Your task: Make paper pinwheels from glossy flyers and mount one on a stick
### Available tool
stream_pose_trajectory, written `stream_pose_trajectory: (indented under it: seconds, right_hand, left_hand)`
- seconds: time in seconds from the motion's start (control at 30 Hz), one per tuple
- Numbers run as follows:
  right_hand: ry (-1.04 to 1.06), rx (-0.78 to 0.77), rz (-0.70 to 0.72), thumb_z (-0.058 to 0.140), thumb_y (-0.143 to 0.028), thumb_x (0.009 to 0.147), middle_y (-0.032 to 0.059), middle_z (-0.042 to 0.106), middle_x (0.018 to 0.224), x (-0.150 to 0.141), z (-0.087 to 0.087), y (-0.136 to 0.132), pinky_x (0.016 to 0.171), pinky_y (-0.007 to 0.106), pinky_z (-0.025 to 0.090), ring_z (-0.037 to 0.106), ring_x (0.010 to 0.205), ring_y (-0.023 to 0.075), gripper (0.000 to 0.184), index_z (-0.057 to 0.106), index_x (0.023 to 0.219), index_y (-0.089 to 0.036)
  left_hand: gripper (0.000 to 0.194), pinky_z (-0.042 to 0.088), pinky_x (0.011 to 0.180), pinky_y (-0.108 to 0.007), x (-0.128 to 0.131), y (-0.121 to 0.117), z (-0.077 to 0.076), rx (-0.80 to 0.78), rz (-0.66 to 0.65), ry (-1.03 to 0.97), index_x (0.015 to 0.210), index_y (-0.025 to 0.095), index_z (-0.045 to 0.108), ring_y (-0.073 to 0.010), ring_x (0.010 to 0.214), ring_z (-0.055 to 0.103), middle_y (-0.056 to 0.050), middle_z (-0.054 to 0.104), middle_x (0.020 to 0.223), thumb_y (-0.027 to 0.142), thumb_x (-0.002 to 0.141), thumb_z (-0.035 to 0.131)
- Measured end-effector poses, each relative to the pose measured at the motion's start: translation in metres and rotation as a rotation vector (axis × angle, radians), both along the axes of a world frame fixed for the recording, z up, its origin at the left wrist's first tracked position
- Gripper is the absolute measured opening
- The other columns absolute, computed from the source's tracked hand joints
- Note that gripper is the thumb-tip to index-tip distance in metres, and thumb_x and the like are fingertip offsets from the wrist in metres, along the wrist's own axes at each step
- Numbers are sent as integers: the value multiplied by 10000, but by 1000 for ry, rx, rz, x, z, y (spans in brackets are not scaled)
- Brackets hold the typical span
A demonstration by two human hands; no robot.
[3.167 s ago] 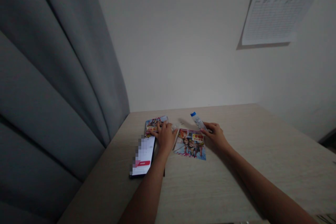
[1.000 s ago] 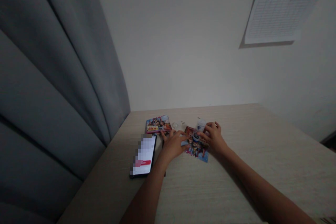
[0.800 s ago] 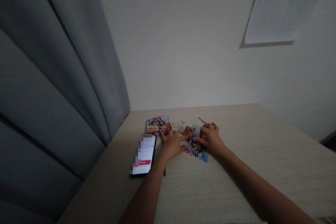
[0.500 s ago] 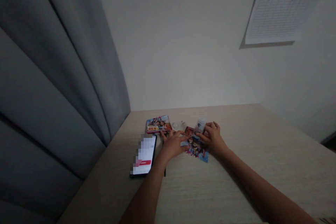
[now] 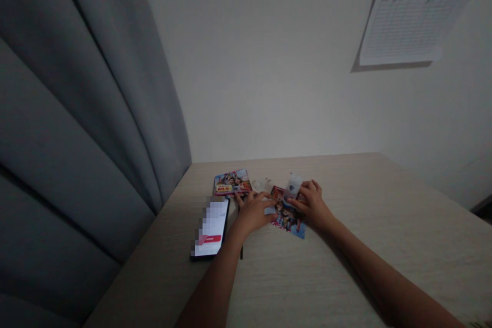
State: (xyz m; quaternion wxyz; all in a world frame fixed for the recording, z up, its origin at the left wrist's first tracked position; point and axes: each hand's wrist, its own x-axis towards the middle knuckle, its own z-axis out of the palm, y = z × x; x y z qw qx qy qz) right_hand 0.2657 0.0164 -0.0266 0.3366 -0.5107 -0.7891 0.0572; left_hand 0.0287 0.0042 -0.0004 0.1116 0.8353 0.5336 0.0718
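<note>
My right hand [image 5: 313, 205] grips a small white bottle [image 5: 292, 188] with a dark printed mark. The bottle leans a little, its lower end over or against a colourful leaflet [image 5: 289, 220] printed with people. I cannot tell whether it touches the paper. My left hand [image 5: 253, 211] lies with fingers spread, its fingertips on the leaflet's left side and the table beside it. The hand hides part of the leaflet. Just behind it rests a stack of similar printed leaflets [image 5: 232, 182].
A phone [image 5: 211, 228] with a lit, partly blurred screen lies left of my left forearm. Small pale bits [image 5: 262, 184] lie behind the leaflet. A grey curtain [image 5: 115, 87] hangs at the left, and a lined sheet [image 5: 403, 28] is on the wall.
The white bottle has dipped slightly and shifted a little to the left in my right hand. My left hand stays in place.
</note>
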Motion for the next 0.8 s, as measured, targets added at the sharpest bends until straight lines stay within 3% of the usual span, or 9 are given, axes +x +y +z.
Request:
stream_pose_trajectory:
  seconds: [0.33,0.53,0.7,0.8]
  right_hand:
    - [-8,-10,5,624,-484,896,95,607,1077,-1,0,0,1133,581,238,504,1145,297,269,722,920,-234]
    - [-18,-28,13,614,-505,903,78,616,1039,0,-2,1,1153,598,177,530,1123,279,288,714,942,-238]
    - [-17,-12,5,626,-496,891,92,621,1037,-2,-2,0,1123,597,242,530,1108,300,280,715,862,-232]
    - [4,12,-5,625,-470,896,77,629,990,-2,-2,0,1126,590,246,548,1068,290,242,728,909,-251]
  left_hand:
    - [433,-53,1091,-788,-2,1,-2,1,-12,-15,1298,476,609,-387,1384,328,33,503,1475,547,871,626]
    - [432,-93,1071,-797,-1,1,-1,-10,-8,-34,1291,480,612,-386,1385,321,44,491,1491,539,864,641]
    - [436,-61,1106,-766,0,-1,2,-12,3,-13,1299,475,611,-382,1383,326,39,487,1494,546,870,627]
    - [447,-40,1109,-768,0,-1,2,-9,5,4,1312,485,598,-385,1382,327,38,481,1498,550,871,620]
